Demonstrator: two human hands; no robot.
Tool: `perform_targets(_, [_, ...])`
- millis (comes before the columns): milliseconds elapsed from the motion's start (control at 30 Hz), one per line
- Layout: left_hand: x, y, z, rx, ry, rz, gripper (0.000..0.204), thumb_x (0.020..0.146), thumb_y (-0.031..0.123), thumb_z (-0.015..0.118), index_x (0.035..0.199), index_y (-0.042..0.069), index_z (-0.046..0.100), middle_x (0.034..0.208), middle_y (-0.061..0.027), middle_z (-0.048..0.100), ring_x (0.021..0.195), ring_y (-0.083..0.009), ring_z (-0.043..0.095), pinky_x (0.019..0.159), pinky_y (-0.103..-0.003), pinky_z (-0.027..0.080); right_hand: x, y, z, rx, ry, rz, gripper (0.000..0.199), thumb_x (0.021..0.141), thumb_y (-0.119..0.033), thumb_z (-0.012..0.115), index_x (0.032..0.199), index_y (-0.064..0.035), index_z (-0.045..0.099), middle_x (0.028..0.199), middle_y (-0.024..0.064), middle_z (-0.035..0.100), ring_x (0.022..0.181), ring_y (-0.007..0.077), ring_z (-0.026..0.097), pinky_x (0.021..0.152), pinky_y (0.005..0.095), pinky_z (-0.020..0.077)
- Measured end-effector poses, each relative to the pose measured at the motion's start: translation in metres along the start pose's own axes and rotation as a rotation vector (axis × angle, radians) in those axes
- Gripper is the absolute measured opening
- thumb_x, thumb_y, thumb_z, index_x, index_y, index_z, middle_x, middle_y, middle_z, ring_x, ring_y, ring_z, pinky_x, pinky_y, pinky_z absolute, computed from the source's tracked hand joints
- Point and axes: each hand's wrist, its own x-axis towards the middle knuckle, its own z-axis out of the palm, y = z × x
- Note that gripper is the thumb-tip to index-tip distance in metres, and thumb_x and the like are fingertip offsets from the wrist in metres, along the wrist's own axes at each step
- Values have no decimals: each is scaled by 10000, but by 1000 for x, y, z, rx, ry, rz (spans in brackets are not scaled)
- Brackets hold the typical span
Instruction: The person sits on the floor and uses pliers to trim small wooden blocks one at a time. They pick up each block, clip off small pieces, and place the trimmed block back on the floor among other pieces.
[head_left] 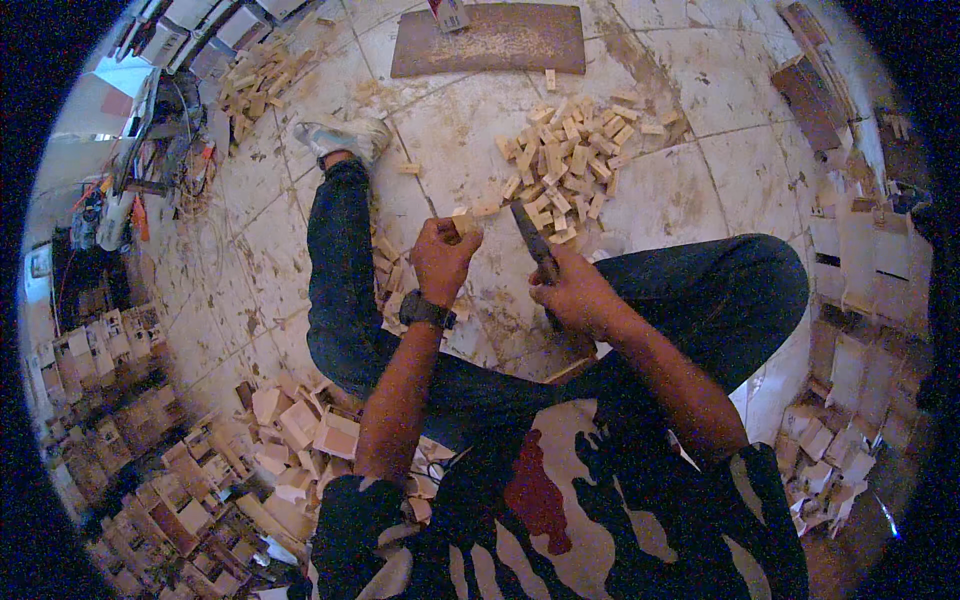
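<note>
My left hand (442, 262), with a dark watch on its wrist, is closed around a small pale wooden piece (465, 222). A thin dark stick-like thing (431, 206) pokes up beside its fingers; whether it is held too, I cannot tell. My right hand (578, 292) grips a dark, flat, tapering bar-shaped tool (535, 243), its far end pointing up and left. Another small wood block (487, 209) shows between the left fingers and the tool's tip. Just beyond the tool, a heap of small wooden blocks (565, 160) lies on the tiled floor.
A brown board (487, 45) lies at the far side, with a small box (449, 14) on it. More wood pieces (262, 80) are piled far left, and larger offcuts (300, 425) near left. My bent legs (700, 300) frame the dusty tiles (440, 130). Stacked wooden parts (860, 260) line the right.
</note>
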Motion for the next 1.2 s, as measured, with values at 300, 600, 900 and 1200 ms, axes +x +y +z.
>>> perform_targets(300, [-42,40,-8,-267,159,31,399,713,239,805,919,-25,588,812,-101,653,689,-157,629,640,-281,526,-13,1,6,24,-10,-108,488,776,-56,580,1244,-29,441,1029,157,621,960,268,609,855,372,471])
perform_targets(600, [-48,54,-13,-641,76,-183,401,750,164,775,962,-58,516,810,-133,631,685,-172,634,619,-287,547,-19,-8,7,-5,33,-240,449,775,-57,573,1207,-24,454,984,148,619,936,284,611,843,384,468])
perform_targets(900, [-52,60,-14,-749,68,-196,348,785,127,731,1002,-33,512,809,-111,630,668,-158,619,601,-275,534,-22,-10,7,-29,71,-295,424,776,-69,565,1183,-24,457,959,166,607,903,319,605,814,396,471])
perform_targets(1200, [-41,58,-33,-785,-210,-158,270,909,223,550,1028,-15,598,773,-78,644,617,-125,601,531,-255,501,-18,-13,10,-181,76,-183,359,779,-106,565,1106,-8,452,868,217,588,854,399,584,743,475,448])
